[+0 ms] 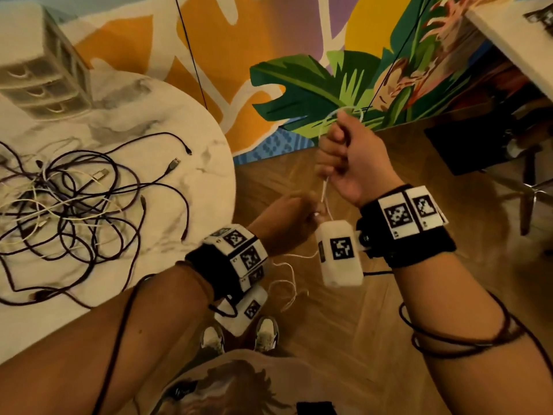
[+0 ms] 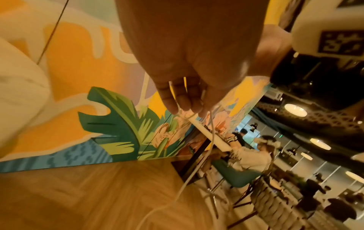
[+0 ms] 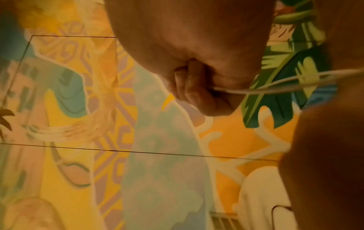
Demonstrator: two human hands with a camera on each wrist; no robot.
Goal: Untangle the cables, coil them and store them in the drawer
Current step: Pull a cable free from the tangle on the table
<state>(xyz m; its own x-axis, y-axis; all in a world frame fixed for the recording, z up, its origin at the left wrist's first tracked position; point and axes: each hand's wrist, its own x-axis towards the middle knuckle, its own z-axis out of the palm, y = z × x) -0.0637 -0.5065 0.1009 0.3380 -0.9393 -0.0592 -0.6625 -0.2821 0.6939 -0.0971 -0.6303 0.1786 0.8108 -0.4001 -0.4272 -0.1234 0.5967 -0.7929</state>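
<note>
Head view: both hands work over bare wooden floor [image 1: 344,339], right of the round marble table [image 1: 167,211] edge, the mural wall [image 1: 269,55] beyond. Right hand [image 1: 350,157] is clenched round a white cable [image 1: 324,190]; left hand [image 1: 287,217] pinches it lower. Tangled cables [image 1: 68,202] lie on the table's left, drawer unit [image 1: 45,73] at its far side.

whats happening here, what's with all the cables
A person is coiling a thin white cable off to the side of the round marble-top table. The right hand grips the loops gathered so far, and the left hand pinches the strand just below; the loose tail hangs toward the wooden floor. A tangled pile of dark and white cables lies on the table, beside a small white drawer unit.
</note>
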